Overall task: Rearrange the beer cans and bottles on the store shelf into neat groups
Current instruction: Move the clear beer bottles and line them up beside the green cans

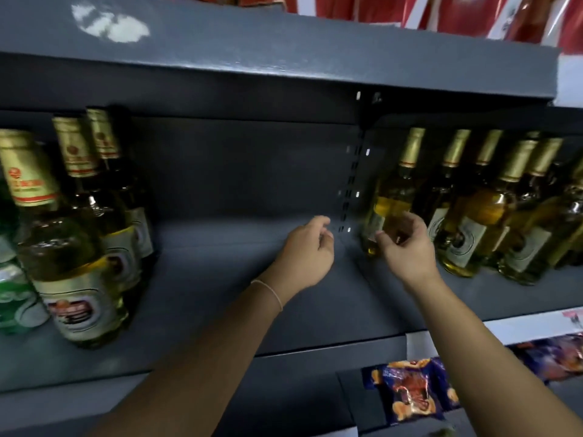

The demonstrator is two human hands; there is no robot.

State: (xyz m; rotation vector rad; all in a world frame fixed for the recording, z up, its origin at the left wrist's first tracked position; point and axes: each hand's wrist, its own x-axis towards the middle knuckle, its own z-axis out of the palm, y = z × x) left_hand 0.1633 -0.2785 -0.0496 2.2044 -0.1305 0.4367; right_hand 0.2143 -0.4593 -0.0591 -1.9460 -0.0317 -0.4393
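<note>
On the grey shelf [220, 279], both hands reach toward the bottles on the right.

Right hand [407, 247] sits just in front of the nearest bottle [391, 197] — its grip is loosely curled and grasping nothing, fingertips near the label, though whether they touch the glass I cannot tell. Left hand [307, 252] hovers beside it over bare shelf, fingers curled loosely and holding nothing. More bottles [479, 216] stand in a row to the right — another group [72, 247] stands at far left, well apart, beside green cans [15, 298].
</note>
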